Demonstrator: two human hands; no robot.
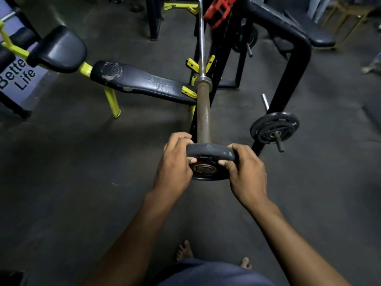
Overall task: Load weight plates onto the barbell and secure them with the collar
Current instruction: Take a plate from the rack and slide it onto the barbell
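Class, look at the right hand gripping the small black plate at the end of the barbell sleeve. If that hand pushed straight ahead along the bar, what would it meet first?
Probably the silver collar flange where the rusty brown barbell sleeve ends; the sleeve ahead of the right hand and small black weight plate looks bare.

Floor (61, 182): dark grey, matte, scuffed.
Bench (142, 81): black padded, worn and cracked, on yellow legs (112, 104), left of centre.
Rack (288, 65): thick black tube frame, right side.
Sign (16, 77): pale, far left, reads "Better Life", partly cut off.
Stool (346, 17): wooden, top right corner.
Light: dim overall.
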